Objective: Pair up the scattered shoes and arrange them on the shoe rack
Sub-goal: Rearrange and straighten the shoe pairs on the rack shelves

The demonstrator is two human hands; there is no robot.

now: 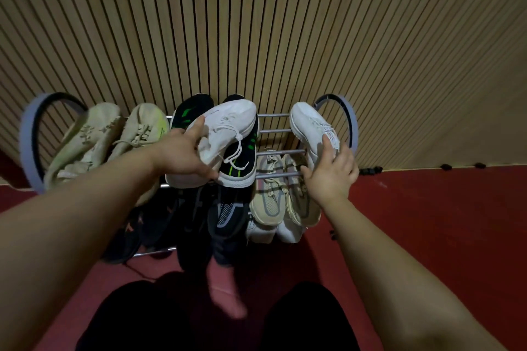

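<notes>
Above the shoe rack's [273, 131] top rails, the left hand [182, 155] grips one white sneaker [225, 134] over the black-and-green pair [242, 162], while the right hand's [332, 175] fingers [328, 148] hold its mate [312, 128] at the rack's right end.

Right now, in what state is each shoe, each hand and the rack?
Left hand: holds a white sneaker.
Left white sneaker: lifted, lying across the black-green pair.
Right hand: its grip closes on the heel of the other white sneaker.
Right white sneaker: on the top bars, right end.
Black-green pair: on the top tier.
Beige pair: on the top tier, left.
Shoe rack: lower tiers filled; a gap on top.
</notes>
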